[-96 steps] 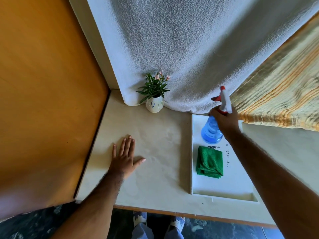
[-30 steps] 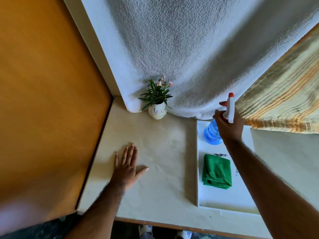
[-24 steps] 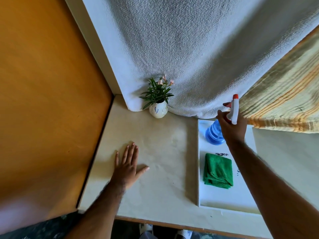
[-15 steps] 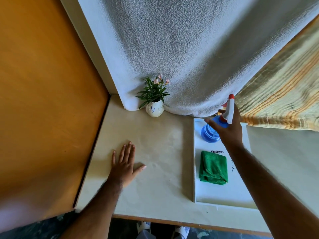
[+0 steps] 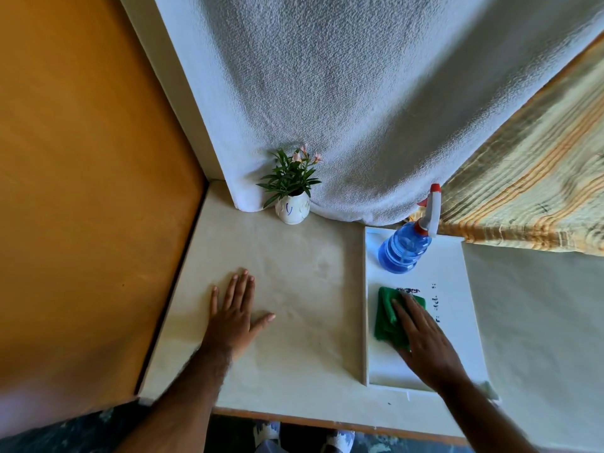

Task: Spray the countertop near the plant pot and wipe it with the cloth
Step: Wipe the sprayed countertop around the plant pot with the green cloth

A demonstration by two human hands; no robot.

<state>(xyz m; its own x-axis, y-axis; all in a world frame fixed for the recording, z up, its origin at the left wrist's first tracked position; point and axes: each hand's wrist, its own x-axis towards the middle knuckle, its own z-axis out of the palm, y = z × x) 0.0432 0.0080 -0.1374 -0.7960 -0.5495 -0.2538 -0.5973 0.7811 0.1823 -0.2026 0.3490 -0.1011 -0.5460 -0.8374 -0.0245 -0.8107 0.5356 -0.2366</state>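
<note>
A small white plant pot (image 5: pixel 292 209) with green leaves and pink flowers stands at the back of the cream countertop (image 5: pixel 294 273). The blue spray bottle (image 5: pixel 405 248) with a white and red trigger head stands by itself at the far end of the white tray (image 5: pixel 457 273). A folded green cloth (image 5: pixel 384 317) lies in the tray's middle. My right hand (image 5: pixel 423 341) lies on the cloth with fingers spread over it, covering its right half. My left hand (image 5: pixel 235 313) rests flat on the countertop, fingers apart, holding nothing.
An orange wall panel (image 5: pixel 91 191) borders the countertop on the left. A grey-white towel (image 5: pixel 343 93) hangs behind the pot and a striped yellow cloth (image 5: pixel 529 197) hangs at the back right. The countertop's front edge (image 5: pixel 327 420) runs just below my arms.
My right hand has let go of the spray bottle, which now stands in the tray, and has come down onto the green cloth. My left hand has stayed flat on the countertop.
</note>
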